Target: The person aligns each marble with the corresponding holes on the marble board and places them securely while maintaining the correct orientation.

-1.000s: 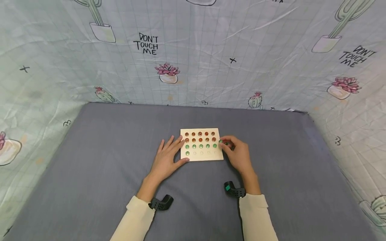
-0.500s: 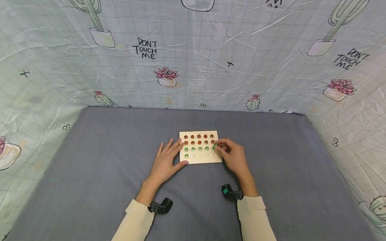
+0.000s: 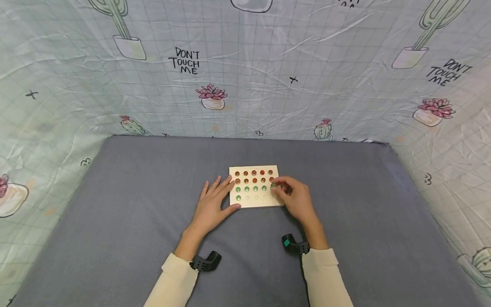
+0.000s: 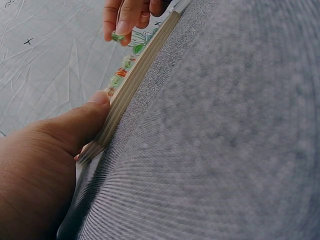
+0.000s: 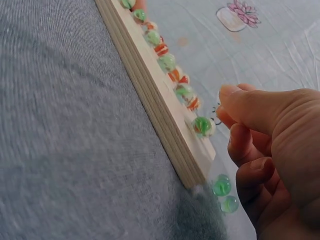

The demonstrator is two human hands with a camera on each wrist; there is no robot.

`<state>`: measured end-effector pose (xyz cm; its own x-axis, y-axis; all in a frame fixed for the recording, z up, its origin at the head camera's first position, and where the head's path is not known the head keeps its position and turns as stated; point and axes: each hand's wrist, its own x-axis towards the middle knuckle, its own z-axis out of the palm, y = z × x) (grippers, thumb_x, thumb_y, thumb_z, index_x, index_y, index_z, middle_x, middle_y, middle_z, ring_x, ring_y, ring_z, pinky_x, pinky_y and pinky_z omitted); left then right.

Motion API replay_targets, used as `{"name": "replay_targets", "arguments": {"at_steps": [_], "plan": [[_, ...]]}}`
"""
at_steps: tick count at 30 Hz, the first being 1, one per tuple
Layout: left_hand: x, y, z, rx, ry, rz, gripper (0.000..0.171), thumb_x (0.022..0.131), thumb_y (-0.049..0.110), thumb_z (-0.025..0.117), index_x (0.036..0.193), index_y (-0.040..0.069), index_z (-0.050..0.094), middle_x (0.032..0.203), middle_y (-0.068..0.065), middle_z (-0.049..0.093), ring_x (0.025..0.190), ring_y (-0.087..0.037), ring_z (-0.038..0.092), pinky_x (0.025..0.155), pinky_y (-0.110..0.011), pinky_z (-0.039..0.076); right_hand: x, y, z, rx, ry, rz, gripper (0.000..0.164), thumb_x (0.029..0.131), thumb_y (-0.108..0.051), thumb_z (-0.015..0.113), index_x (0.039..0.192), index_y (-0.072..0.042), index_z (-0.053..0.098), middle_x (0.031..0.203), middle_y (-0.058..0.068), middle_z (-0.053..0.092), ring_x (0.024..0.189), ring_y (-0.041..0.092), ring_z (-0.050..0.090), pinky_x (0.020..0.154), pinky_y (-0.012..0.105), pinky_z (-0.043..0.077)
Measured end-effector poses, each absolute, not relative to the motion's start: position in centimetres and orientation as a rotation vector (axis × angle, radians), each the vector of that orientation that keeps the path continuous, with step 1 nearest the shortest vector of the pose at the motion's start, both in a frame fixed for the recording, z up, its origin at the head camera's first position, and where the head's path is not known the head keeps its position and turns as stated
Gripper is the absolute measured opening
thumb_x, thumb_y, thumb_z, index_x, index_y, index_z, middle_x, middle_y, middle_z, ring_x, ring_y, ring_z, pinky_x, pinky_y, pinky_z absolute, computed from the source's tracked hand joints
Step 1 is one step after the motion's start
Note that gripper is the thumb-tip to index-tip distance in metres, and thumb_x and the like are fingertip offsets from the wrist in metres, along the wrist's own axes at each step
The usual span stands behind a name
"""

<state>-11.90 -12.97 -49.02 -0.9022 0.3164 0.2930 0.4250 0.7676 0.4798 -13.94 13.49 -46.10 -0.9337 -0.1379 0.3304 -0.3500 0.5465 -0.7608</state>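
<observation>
A pale wooden board (image 3: pixel 249 204) lies on the table, with rows of round hollows. Orange-red marbles (image 3: pixel 254 173) fill its two far rows and green marbles (image 3: pixel 255 188) the third; one green marble (image 3: pixel 238 198) sits at the left of the near row, beside bare hollows. My left hand (image 3: pixel 209 207) rests spread at the board's left side, fingertips on the edge and thumb (image 4: pixel 95 110) at the near edge. My right hand (image 3: pixel 298 198) pinches a green marble (image 4: pixel 118 37) above the board's right side. Two green marbles (image 5: pixel 221 185) show beside its curled lower fingers.
Grey cloth (image 3: pixel 161 170) covers the table around the board. A patterned fabric backdrop (image 3: pixel 253 55) rises behind the table and along both sides. Each wrist wears a black camera mount (image 3: pixel 206 261).
My right hand has moved left from the board's right edge to over its right end, with the marble between its fingertips. The left hand has stayed on the board.
</observation>
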Motion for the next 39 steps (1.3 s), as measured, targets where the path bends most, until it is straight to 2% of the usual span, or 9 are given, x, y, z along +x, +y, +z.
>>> {"name": "replay_targets", "arguments": {"at_steps": [6, 20, 25, 26, 32, 33, 39], "plan": [[-12.0, -12.9, -49.0, -0.582, -2.778, -0.819, 0.074, 0.085, 0.051, 0.066, 0.145, 0.014, 0.044, 0.151, -0.003, 0.037, 0.142, -0.029, 0.023, 0.116, -0.051, 0.006, -13.7, 12.8, -46.0, 0.469, -2.537, 1.345, 0.018, 0.081, -0.009, 0.078, 0.098, -0.01, 0.074, 0.089, 0.003, 0.066, 0.062, 0.014, 0.052, 0.052, 0.023, 0.041], [-12.0, -12.9, -48.7, -0.576, -2.797, -0.825, 0.074, 0.085, 0.052, 0.066, 0.145, 0.014, 0.045, 0.151, -0.002, 0.037, 0.141, -0.029, 0.024, 0.116, -0.051, 0.006, -13.5, 11.3, -46.2, 0.543, -2.541, 1.304, 0.021, 0.076, -0.009, 0.081, 0.095, -0.013, 0.073, 0.073, -0.003, 0.058, 0.062, 0.012, 0.053, 0.053, 0.023, 0.045], [-12.0, -12.9, -48.6, -0.574, -2.8, -0.818, 0.074, 0.085, 0.051, 0.066, 0.145, 0.014, 0.045, 0.15, -0.003, 0.037, 0.141, -0.029, 0.024, 0.116, -0.051, 0.006, -13.4, 10.5, -46.1, 0.573, -2.537, 1.319, 0.019, 0.077, -0.008, 0.08, 0.094, -0.011, 0.074, 0.073, -0.004, 0.057, 0.058, 0.01, 0.051, 0.05, 0.025, 0.044], [-12.0, -12.9, -48.5, -0.573, -2.8, -0.817, 0.073, 0.085, 0.051, 0.066, 0.145, 0.014, 0.045, 0.15, -0.003, 0.038, 0.141, -0.029, 0.025, 0.116, -0.051, 0.007, -13.4, 10.4, -46.2, 0.579, -2.535, 1.318, 0.019, 0.077, -0.008, 0.08, 0.095, -0.011, 0.074, 0.073, -0.005, 0.057, 0.057, 0.009, 0.05, 0.053, 0.025, 0.046], [-12.0, -12.9, -48.4, -0.572, -2.784, -0.829, 0.071, 0.085, 0.048, 0.067, 0.144, 0.014, 0.046, 0.149, -0.004, 0.04, 0.141, -0.03, 0.026, 0.116, -0.052, 0.008, -13.3, 9.5, -46.4, 0.626, -2.518, 1.302, 0.018, 0.078, -0.007, 0.08, 0.094, -0.012, 0.075, 0.075, -0.006, 0.058, 0.056, 0.006, 0.048, 0.052, 0.024, 0.045], [-12.0, -12.9, -48.4, -0.573, -2.782, -0.833, 0.071, 0.085, 0.048, 0.067, 0.144, 0.014, 0.046, 0.149, -0.004, 0.04, 0.14, -0.03, 0.026, 0.116, -0.052, 0.008, -13.3, 9.4, -46.5, 0.634, -2.517, 1.303, 0.018, 0.078, -0.007, 0.08, 0.094, -0.012, 0.075, 0.075, -0.006, 0.059, 0.056, 0.006, 0.048, 0.048, 0.023, 0.043], [-12.0, -13.0, -48.3, -0.575, -2.79, -0.84, 0.071, 0.086, 0.048, 0.067, 0.144, 0.014, 0.045, 0.15, -0.004, 0.039, 0.141, -0.029, 0.025, 0.116, -0.051, 0.007, -13.3, 8.8, -46.7, 0.655, -2.518, 1.288, 0.017, 0.078, -0.008, 0.08, 0.094, -0.012, 0.075, 0.077, -0.005, 0.06, 0.056, 0.005, 0.045, 0.048, 0.022, 0.04]]}}
